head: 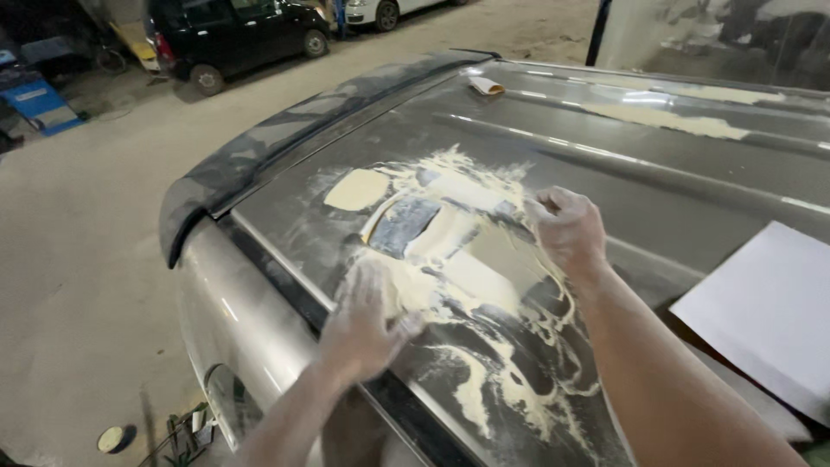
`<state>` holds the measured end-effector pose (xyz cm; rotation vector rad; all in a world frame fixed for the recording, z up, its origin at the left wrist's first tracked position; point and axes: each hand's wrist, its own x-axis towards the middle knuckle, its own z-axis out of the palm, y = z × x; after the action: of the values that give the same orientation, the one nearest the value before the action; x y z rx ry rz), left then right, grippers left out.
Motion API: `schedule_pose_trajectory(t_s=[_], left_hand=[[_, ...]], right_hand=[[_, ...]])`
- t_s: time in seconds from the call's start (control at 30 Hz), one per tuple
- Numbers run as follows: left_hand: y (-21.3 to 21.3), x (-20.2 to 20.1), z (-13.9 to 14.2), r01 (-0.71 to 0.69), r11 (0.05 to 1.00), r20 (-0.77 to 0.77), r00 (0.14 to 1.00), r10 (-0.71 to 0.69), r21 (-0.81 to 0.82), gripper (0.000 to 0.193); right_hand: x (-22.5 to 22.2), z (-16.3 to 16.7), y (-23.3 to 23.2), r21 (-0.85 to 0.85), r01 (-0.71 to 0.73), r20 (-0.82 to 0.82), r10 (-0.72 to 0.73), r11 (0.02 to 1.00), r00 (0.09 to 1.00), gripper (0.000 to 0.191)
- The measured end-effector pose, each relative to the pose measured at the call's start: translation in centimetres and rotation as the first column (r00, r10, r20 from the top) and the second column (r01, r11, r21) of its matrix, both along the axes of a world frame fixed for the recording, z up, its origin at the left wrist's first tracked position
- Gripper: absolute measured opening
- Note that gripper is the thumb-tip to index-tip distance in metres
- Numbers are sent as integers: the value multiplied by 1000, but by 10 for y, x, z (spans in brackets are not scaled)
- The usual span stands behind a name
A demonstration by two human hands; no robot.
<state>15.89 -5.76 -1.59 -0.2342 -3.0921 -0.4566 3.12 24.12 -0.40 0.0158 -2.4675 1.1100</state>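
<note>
Pressing flat on the grey metal car roof [605, 173], the dust-coated left hand [363, 324] lies open-palmed in the pale cream filler paste [471, 268] near the roof's edge. The right hand [571, 229], loosely curled and holding nothing visible, rests on the smear's far side, beside a white paper sheet [765, 307].

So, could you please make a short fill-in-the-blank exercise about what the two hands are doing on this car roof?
1. Both hands, the left hand and the right hand, rest on the roof of a ____.
2. The cream-coloured filler patch and both hands are covered in pale ____.
3. A white sheet lies on the person's ____ side.
4. The parked car in the background is ____ in colour.

Missing words: car; dust; right; black
</note>
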Motion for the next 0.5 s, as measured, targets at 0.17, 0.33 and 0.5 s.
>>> schedule_pose_trajectory(t_s=[0.17, 0.33, 0.5], left_hand=[[-2, 25, 3, 73, 984, 13, 997, -76, 166, 88], [-2, -34, 29, -40, 982, -341, 935, 102, 185, 72], [25, -122, 44, -114, 993, -201, 973, 118, 30, 117]], right_hand=[[-1, -3, 4, 21, -25, -85, 27, 999, 996, 34], [0, -3, 5, -8, -4, 10, 4, 1000, 1000, 33], [1, -1, 11, -81, 23, 91, -16, 996, 996, 32]])
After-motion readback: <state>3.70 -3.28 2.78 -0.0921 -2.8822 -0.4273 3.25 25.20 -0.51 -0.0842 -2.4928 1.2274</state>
